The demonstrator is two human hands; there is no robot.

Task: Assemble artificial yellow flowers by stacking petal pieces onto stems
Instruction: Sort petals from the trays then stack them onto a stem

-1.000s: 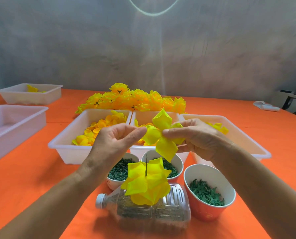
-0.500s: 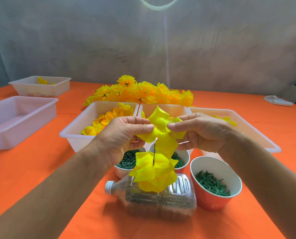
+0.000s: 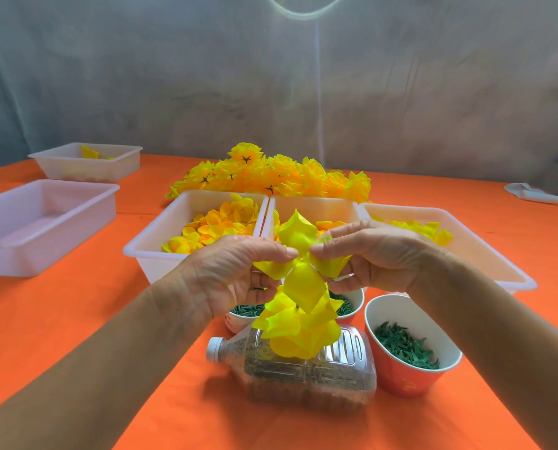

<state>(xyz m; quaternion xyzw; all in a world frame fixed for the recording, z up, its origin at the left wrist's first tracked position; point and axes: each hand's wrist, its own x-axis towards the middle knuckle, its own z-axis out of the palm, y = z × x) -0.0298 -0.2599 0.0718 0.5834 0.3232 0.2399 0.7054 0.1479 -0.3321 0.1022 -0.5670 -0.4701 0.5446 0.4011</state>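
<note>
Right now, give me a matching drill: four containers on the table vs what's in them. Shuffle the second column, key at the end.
Containers
1. near-left white bin
2. far-left white bin
3. orange cup
4. plastic bottle

Contents
A. dark green pieces
B. fine brownish grains
C. heap of small orange-yellow petal cups
D. one or two yellow petal pieces

Pairs: 1-C, 2-D, 3-A, 4-B
</note>
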